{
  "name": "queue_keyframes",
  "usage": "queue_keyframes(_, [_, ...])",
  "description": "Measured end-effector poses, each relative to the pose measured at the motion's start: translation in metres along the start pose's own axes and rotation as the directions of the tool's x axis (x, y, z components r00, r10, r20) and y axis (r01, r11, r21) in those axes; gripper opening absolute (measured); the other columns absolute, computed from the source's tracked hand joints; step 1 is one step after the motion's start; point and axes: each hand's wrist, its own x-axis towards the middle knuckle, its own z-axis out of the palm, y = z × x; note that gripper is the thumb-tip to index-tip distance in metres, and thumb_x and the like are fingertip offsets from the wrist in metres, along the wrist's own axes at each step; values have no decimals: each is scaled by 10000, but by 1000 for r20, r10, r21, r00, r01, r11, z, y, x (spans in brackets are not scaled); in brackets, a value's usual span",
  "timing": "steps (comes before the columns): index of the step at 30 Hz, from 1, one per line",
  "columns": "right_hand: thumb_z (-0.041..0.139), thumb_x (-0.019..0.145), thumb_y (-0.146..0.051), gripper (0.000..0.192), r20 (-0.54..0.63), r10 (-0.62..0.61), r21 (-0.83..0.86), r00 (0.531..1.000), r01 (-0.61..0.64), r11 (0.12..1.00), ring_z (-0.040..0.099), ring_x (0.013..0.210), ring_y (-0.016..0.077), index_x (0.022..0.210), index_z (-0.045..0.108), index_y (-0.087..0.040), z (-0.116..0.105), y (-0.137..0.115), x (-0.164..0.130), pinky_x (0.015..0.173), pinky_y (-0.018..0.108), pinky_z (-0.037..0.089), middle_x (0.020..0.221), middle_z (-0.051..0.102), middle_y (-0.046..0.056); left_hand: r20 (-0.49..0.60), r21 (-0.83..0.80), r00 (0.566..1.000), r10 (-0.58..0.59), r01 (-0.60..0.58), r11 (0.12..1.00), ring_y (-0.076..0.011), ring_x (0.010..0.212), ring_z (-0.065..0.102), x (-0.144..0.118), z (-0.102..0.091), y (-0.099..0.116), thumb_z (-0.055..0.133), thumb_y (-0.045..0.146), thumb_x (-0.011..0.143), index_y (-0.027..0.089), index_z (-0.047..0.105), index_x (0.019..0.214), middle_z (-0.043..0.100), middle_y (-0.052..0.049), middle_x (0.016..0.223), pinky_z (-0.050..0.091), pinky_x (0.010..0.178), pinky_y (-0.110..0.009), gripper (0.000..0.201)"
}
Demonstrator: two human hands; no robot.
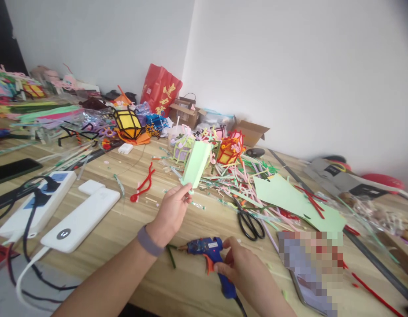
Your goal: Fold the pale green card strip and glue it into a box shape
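Note:
My left hand [175, 207] pinches the lower end of a folded pale green paper piece [198, 163], raised and tilted over the table. Around the rear and handle of a blue hot glue gun [207, 247] are the thumb and fingers of my right hand [243, 264]. The gun's orange trigger faces me and its nozzle points left. Beneath the nozzle lies a short green pipe cleaner [171, 256]. Black-handled scissors [250, 223] rest beyond my right hand, beside a heap of pipe cleaner scraps.
Pipe cleaner lanterns [127, 123] stand at the back. On the left are a white power bank [80, 220], a power strip [42, 207] with cables and a dark phone [15, 171]. A green paper sheet [296, 200] and a partly blurred phone [306, 288] lie on the right.

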Motion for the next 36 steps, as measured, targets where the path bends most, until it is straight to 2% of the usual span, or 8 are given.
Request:
queue_keyframes(7, [543, 674, -185, 496, -165, -40, 392, 985, 103, 914, 626, 704, 185, 1164, 468, -165, 39, 15, -1, 658, 282, 451, 815, 662, 24, -41, 36, 999, 21, -20, 999, -59, 545, 472, 7, -5, 0, 765, 144, 628, 147, 622, 647, 553, 36, 603, 370, 533, -184, 145])
queue_keyframes(12, [571, 632, -281, 498, -249, 23, 588, 968, 133, 798, 626, 758, 200, 1119, 543, -183, 36, 20, -12, 667, 291, 474, 824, 642, 31, -49, 53, 999, 12, -9, 999, -50, 513, 451, 11, -8, -1, 753, 126, 640, 151, 599, 615, 536, 44, 582, 352, 507, -176, 158])
queue_keyframes(17, [682, 611, -345, 227, -215, 103, 838, 971, 129, 530, 537, 581, 144, 768, 600, -202, 16, 27, -21, 529, 243, 397, 607, 571, -22, -36, 69, 999, -2, 5, 998, -55, 522, 460, 9, -5, -2, 769, 136, 620, 157, 589, 610, 543, 42, 585, 378, 526, -180, 181])
queue_keyframes(19, [738, 622, -397, 276, -206, 113, 910, 972, 147, 389, 486, 515, 117, 726, 581, -196, 5, 25, -17, 494, 227, 357, 532, 519, -42, -29, 82, 1000, -9, 11, 997, -57, 525, 463, 7, -4, -3, 786, 152, 599, 156, 590, 616, 548, 40, 587, 381, 529, -181, 197])
queue_keyframes(21, [791, 607, -456, 364, -181, 62, 948, 981, 158, 278, 458, 478, 92, 744, 593, -183, -8, 19, -8, 466, 212, 329, 532, 529, -42, -22, 97, 1000, -14, 16, 995, -58, 526, 467, 4, -3, -5, 807, 180, 574, 152, 592, 622, 551, 39, 587, 376, 527, -183, 221])
queue_keyframes(25, [838, 563, -483, 423, -101, -118, 981, 988, 118, 151, 411, 428, 41, 735, 639, -151, -25, 4, 23, 406, 187, 275, 695, 645, 21, -5, 127, 1000, -13, 14, 992, -66, 530, 474, 1, -4, -8, 834, 245, 531, 145, 598, 619, 557, 30, 583, 368, 528, -194, 271])
queue_keyframes(30, [821, 602, -464, 370, -138, -178, 980, 974, 160, 115, 435, 454, 62, 724, 671, -148, -15, 2, 49, 355, 164, 277, 642, 643, 30, 13, 206, 1000, 23, -25, 978, -80, 529, 466, 1, -6, -13, 832, 293, 537, 154, 631, 620, 555, 29, 573, 346, 531, -211, 258])
queue_keyframes(36, [802, 637, -473, 369, -224, -118, 963, 967, 239, 127, 438, 426, 55, 782, 681, -156, -4, 8, 46, 331, 157, 314, 647, 643, 19, 7, 248, 1000, 19, -20, 968, -98, 551, 473, -2, -5, -18, 831, 310, 536, 172, 652, 624, 583, 17, 608, 356, 548, -229, 242])
